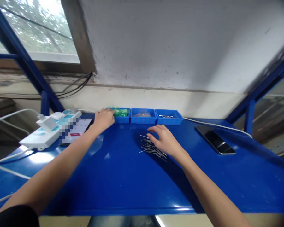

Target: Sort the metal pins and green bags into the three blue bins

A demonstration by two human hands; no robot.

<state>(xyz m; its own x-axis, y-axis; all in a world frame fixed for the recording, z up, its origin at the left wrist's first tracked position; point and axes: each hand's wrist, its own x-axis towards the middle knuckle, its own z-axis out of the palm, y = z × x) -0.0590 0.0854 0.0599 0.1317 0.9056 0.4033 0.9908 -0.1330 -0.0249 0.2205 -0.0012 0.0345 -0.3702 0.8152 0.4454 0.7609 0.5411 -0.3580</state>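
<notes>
My left hand (104, 118) is at the left blue bin (121, 119), its fingertips at the green plastic packaging (120, 112) inside; what its fingers hold, if anything, is too small to tell. Over the pile of thin metal pins (153, 149) on the blue table, my right hand (164, 138) hovers with thumb and fingers apart and nothing visible between them. The middle blue bin (143, 119) has small brownish pieces in a clear bag. A few metal pins lie in the right blue bin (169, 121).
A white power strip (49, 130) with plugs and cables stands at the left, beside a device with a lit screen (79, 129). A black phone (215, 140) lies at the right. Blue frame posts (249, 116) rise at both sides, with a wall behind.
</notes>
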